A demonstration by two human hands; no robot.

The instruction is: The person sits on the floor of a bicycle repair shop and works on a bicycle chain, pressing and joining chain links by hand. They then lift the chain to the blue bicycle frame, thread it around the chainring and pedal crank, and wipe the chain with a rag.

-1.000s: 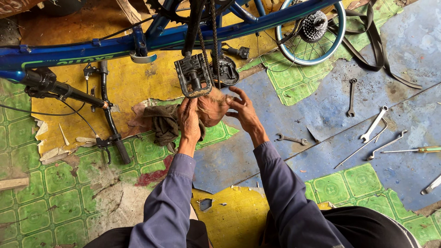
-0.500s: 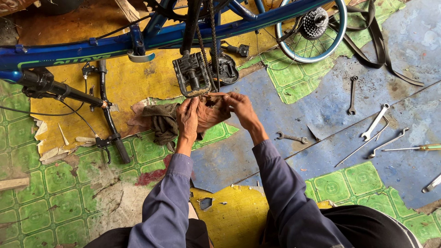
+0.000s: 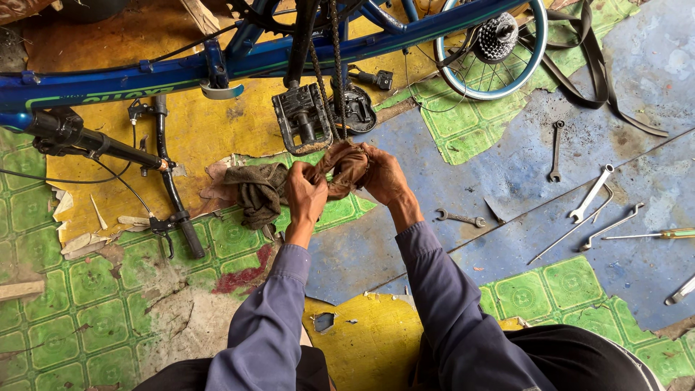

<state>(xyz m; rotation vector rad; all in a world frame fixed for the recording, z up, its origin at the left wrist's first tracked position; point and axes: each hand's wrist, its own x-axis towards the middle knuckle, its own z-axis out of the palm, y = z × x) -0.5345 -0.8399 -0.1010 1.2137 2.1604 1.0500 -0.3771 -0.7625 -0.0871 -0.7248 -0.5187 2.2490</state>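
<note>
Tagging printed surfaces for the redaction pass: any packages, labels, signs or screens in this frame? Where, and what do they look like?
Frame decal: on the blue bike frame tube at upper left, above the yellow floor patch; a long narrow strip of green lettering, upside down from this view.
No packages, signs or screens show.
Both hands, left hand and right hand, grip a brown rag below the pedal; nothing printed shows on it.

Soft, even daylight fills the scene, bright enough to show colour and grime clearly. Shadows are faint and diffuse, pooling just under the hands [image 3: 347,185] and beneath the blue bicycle frame [image 3: 145,76] above them. No harsh glare. Focus is sharp throughout, with slight wide-angle bending toward the edges.
</note>
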